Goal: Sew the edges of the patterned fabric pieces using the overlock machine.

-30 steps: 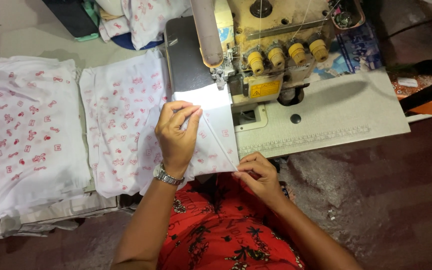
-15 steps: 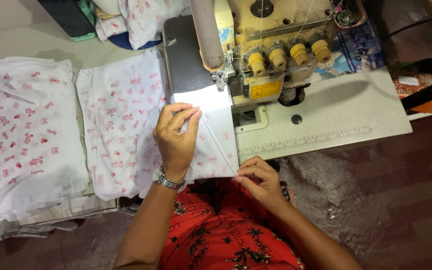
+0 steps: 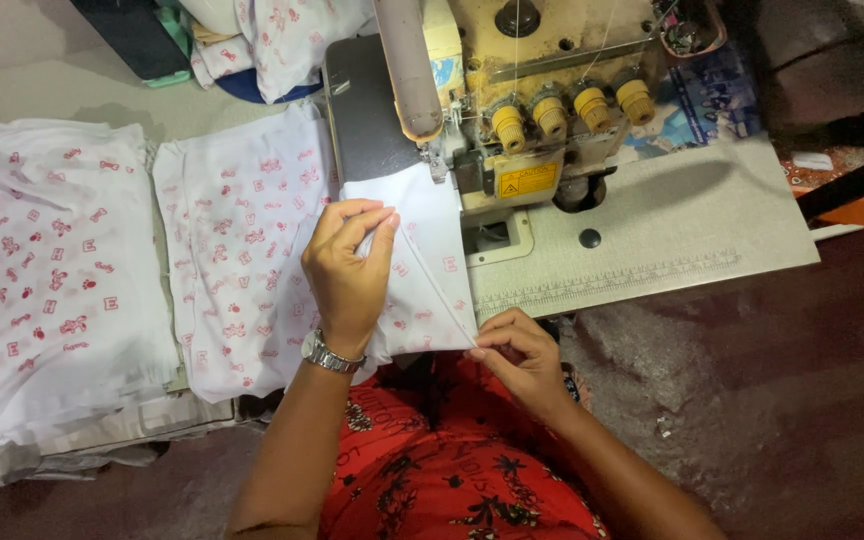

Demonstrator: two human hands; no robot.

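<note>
The left hand (image 3: 347, 275) lies on a white cotton cloth piece printed with small red figures (image 3: 252, 240), its grip closed, fingertips pinching a fold just left of the beige overlock sewing machine (image 3: 542, 110). The right hand (image 3: 522, 355), nearer the body, pinches the cloth's lower corner at the edge of the pale grey table (image 3: 652, 230). Further left of the left grip lies a stack of the same printed cloth (image 3: 42, 280).
</note>
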